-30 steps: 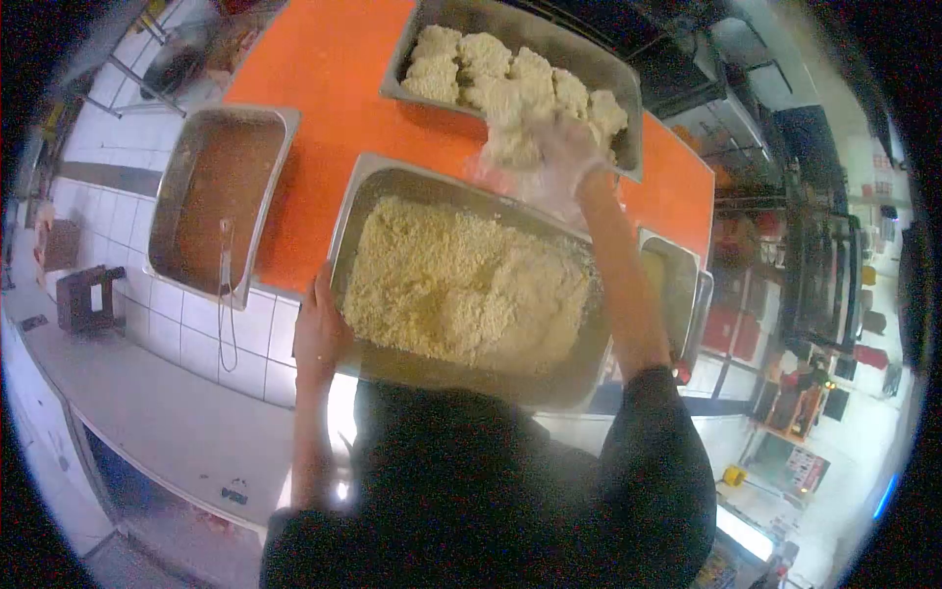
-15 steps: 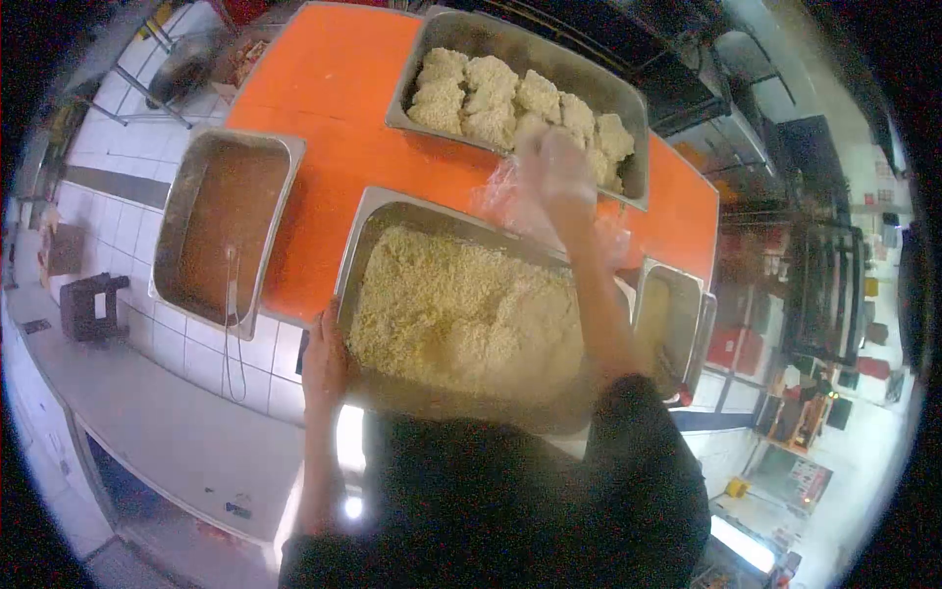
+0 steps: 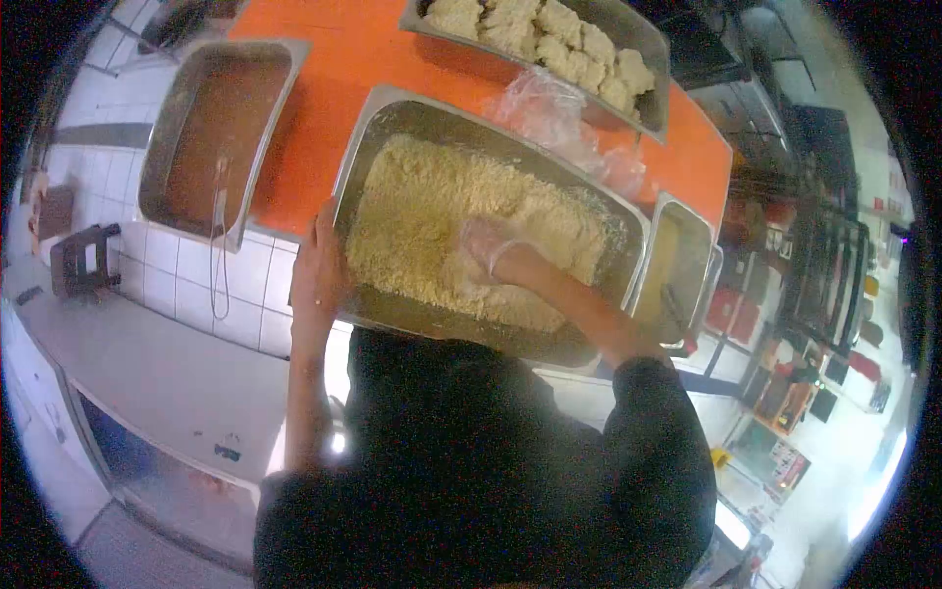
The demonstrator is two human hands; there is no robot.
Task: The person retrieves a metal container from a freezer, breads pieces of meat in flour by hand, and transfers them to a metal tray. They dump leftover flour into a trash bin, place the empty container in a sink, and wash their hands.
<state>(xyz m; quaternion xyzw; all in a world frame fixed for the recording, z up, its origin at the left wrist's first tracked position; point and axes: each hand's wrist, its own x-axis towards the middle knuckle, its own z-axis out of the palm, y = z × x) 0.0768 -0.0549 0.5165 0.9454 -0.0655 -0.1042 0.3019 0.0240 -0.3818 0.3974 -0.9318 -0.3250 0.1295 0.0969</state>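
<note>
My left hand (image 3: 319, 267) is closed on the left rim of a deep metal pan (image 3: 638, 245). Pale yellow breadcrumbs (image 3: 412, 226) fill much of this pan, heaped unevenly. Over the middle of the crumbs is my right hand (image 3: 487, 245), in a clear plastic glove and pushed down into them. Its fingers are blurred and partly buried, so I cannot see whether they hold anything. Beyond, a second metal pan (image 3: 659, 98) holds several crumb-coated pieces (image 3: 559, 49), lumpy and pale. Crumpled clear plastic (image 3: 549, 113) lies between the two pans.
An orange tabletop (image 3: 343, 59) carries the pans. At its left edge stands a pan of brownish liquid (image 3: 211, 128) with a wire-handled utensil (image 3: 218, 245) hanging over the side. On the right is a smaller pan of yellowish contents (image 3: 667, 265). A white counter (image 3: 167, 383) is at lower left.
My right hand has come back from the coated pieces in the far pan and down into the breadcrumbs. My left hand stays at the rim. The view has tilted downward.
</note>
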